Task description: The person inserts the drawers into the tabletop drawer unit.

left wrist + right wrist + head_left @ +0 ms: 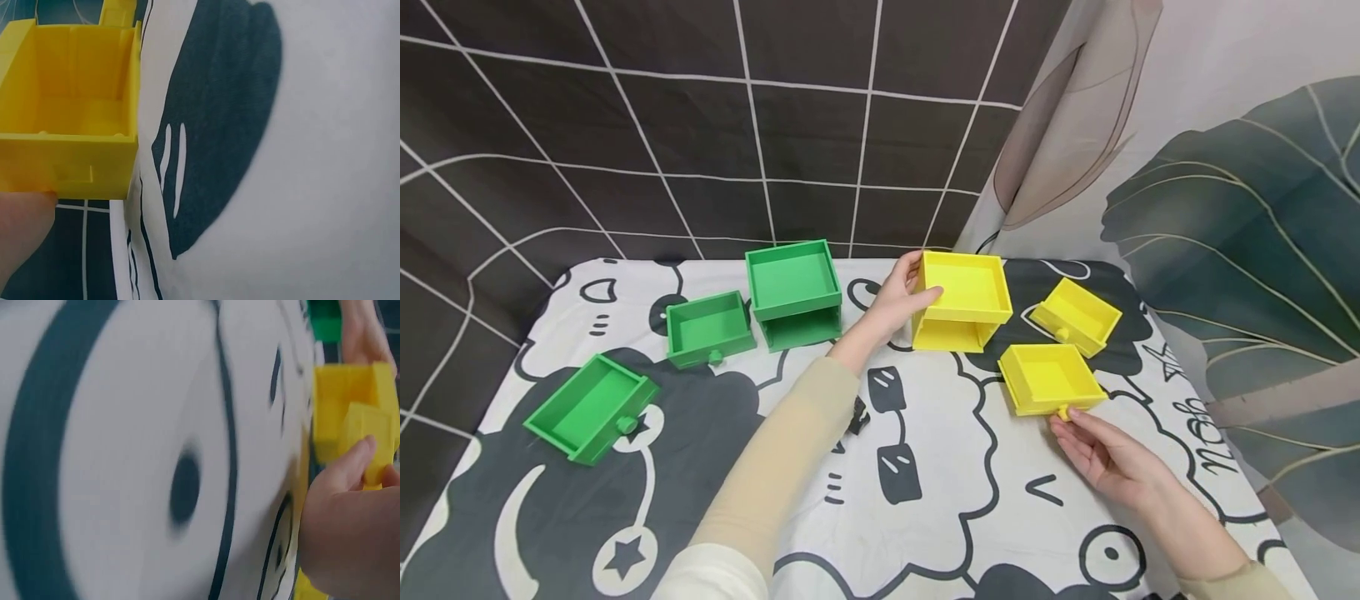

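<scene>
Yellow cabinet (964, 302) is sitting mid-table, w/ the left hand (901, 293) wrapping its left wall, thumb on the rim, probably bracing it so it isn't sliding. Right hand (1101, 457) is reaching the knob (1063, 411) of the near yellow drawer (1049, 377), fingertips touching or pinching; can't tell if the grip is closing. A 2nd yellow drawer (1076, 315) is lying beside. Green cabinet (793, 291) & 2 green drawers (709, 327) (591, 406) are sitting apart, left, on the patterned table (940, 500).

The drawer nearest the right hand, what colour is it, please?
Yellow drawer; head view shows it best.
</scene>
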Motion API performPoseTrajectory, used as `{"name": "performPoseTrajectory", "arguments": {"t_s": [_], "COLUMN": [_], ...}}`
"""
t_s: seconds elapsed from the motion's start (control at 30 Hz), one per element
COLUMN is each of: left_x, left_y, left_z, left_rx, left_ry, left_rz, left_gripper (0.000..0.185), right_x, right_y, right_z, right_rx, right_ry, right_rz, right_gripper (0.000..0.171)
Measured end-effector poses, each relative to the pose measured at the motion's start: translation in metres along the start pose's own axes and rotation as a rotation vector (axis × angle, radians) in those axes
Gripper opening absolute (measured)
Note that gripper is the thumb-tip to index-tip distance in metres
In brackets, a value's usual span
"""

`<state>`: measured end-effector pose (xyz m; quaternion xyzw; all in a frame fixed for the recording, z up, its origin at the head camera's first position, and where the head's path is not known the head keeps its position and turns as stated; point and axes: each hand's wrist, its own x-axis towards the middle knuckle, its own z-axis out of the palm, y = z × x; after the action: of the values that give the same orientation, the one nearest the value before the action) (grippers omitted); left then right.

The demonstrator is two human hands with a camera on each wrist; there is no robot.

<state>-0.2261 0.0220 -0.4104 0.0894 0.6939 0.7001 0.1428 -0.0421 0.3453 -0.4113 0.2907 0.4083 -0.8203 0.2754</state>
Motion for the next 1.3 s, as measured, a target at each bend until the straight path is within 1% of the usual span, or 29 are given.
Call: {"name": "performPoseTrajectory", "arguments": {"t_s": [0.1, 0.2, 0.33, 0.47, 0.9, 1.3], "left_x": [0.0, 0.001, 0.002, 0.002, 0.002, 0.001], "left_y": [-0.001, -0.003, -0.003, -0.003, -0.005, -0.005], "left_z": [0.0, 0.0, 0.001, 0.001, 0.001, 0.002], "left_rx": [-0.006, -0.013, -0.022, -0.029, -0.025, -0.02], "left_ry": [0.005, 0.01, 0.01, 0.014, 0.02, 0.018], "left_rz": [0.004, 0.005, 0.004, 0.007, 0.009, 0.023], "left_gripper": [0.074, 0.074, 0.075, 0.075, 0.073, 0.074], "right_x": [0.0, 0.001, 0.002, 0.005, 0.023, 0.034], "right_y": [0.009, 0.017, 0.025, 0.032, 0.051, 0.057], "right_z": [0.013, 0.024, 0.038, 0.05, 0.082, 0.107], "right_rx": [0.02, 0.049, 0.077, 0.082, 0.047, 0.102], "right_ry": [0.041, 0.05, 0.03, 0.022, -0.012, -0.003], "right_rz": [-0.025, -0.049, -0.072, -0.084, -0.105, -0.059], "right_gripper": [0.025, 0.024, 0.022, 0.021, 0.026, 0.021]}}
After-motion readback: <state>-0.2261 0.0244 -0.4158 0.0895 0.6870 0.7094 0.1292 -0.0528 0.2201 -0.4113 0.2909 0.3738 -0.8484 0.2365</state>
